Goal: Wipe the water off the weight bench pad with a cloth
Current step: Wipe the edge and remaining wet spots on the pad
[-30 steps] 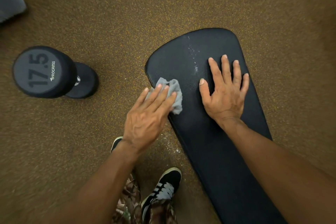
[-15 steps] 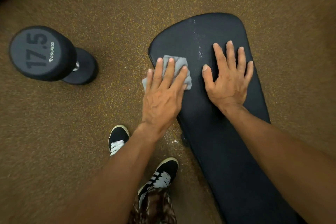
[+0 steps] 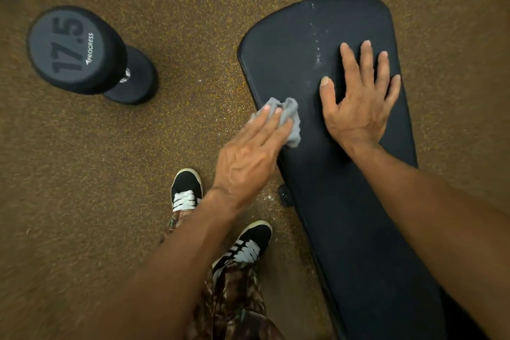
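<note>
The weight bench pad [image 3: 345, 201] is being shown as a long black cushion with a rounded far end and a smooth, matte vinyl-like skin, set above a brown floor [image 3: 193, 8] flecked with yellow. A trail of pale water droplets [image 3: 318, 47] is being seen running down the pad near its far end, just left of the right hand [image 3: 358, 102]. That hand is being laid flat on the pad, palm down with the fingers spread wide, nothing being held in it.

A small grey cloth [image 3: 289, 121], soft and crumpled into folds, is being pressed against the pad at its left edge by the left hand [image 3: 251, 154]; the fingers are being kept straight and close together on top of it, with part of the cloth bunched beyond the fingertips.

A black round-headed dumbbell [image 3: 82, 52] is being seen lying on the floor, well apart from the pad, with a short metal handle showing between its heads. Its near face is being read as "17.5" in large raised figures, with "PROGRESS" in small white letters beside them.

Black sneakers [image 3: 242, 248] with white laces and stripes are being seen below the left arm, under camouflage-patterned trousers [image 3: 234, 306].
</note>
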